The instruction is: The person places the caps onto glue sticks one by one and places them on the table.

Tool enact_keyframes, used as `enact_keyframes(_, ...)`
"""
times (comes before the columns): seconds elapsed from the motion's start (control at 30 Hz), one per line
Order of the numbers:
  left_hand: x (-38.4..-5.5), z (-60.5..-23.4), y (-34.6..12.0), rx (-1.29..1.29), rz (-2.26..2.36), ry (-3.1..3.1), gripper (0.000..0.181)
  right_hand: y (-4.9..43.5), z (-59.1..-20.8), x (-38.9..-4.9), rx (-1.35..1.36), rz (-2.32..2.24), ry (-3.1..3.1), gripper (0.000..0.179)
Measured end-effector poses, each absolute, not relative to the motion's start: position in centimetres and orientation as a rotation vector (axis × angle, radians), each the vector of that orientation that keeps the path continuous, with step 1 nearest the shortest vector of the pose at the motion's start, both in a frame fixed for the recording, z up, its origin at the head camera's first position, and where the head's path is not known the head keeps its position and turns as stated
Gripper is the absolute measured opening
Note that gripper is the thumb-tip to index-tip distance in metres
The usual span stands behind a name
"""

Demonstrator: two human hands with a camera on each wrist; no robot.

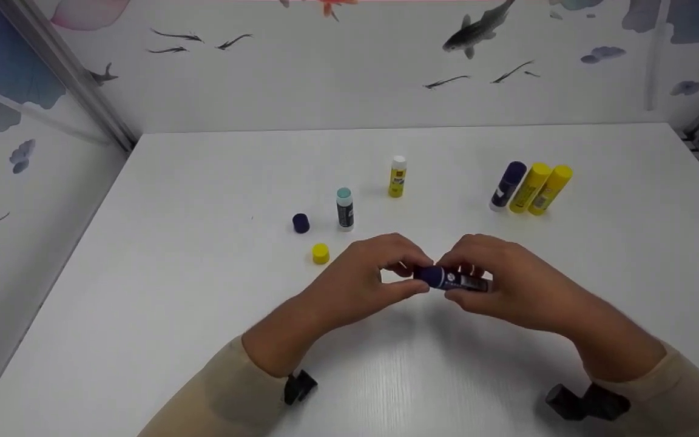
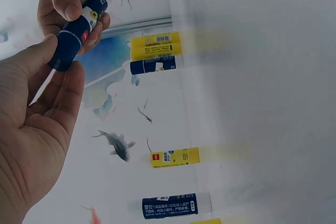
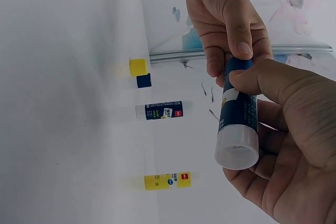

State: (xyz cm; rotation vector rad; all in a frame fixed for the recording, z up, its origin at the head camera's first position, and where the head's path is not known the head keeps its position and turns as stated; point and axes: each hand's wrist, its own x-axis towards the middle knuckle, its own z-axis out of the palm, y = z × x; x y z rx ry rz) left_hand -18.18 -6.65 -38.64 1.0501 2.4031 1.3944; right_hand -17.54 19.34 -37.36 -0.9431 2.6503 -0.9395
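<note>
currently both hands meet over the bench [image 1: 173,291] on one dark blue glue stick [image 1: 468,281], which lies nearly level in the air. the left hand [image 1: 361,276] pinches its capped end between thumb and fingers; the right hand [image 1: 507,282] grips the barrel towards the white base. that base, in the right wrist view, is a smooth, round plastic cup with a rim. the cap is on, so the filling is hidden.

beyond the left hand lie two loose caps, short plastic cylinders: a yellow cap [image 1: 320,254] near the hand and a dark blue cap [image 1: 301,223] a little farther off. beside them an uncapped blue stick [image 1: 345,213] stands upright, pale teal at its round top inside a whitish neck. farther back stands a slim yellow stick [image 1: 397,182] with a white top; i cannot tell whether glue shows there.

off to the right, three capped tubes stand close together in a row: a navy tube [image 1: 508,186] with a white foot, then two glossy yellow tubes [image 1: 530,188]. the bench is white and faintly streaked; behind it rises a pale wall [image 1: 325,79] printed with dark fish [image 1: 477,30].
</note>
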Motion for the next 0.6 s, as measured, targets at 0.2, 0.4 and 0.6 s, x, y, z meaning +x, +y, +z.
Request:
enact_keyframes(0.2,-18.1,-38.6,-6.7,1.059,1.398,2.434,0.028,19.7,-37.5,-17.5,-0.995,-0.980,2.660,0.033)
enact_keyframes(0.4,-18.0,-38.6,-6.8,1.043,1.394,2.462,0.027,20.1,-37.4,-17.4,-0.961,-0.996,2.670,0.036)
enact_keyframes(0.6,-18.0,-38.2,-7.1,1.006,1.369,2.513,0.027,20.8,-37.2,-17.4,-0.930,-1.017,2.657,0.036)
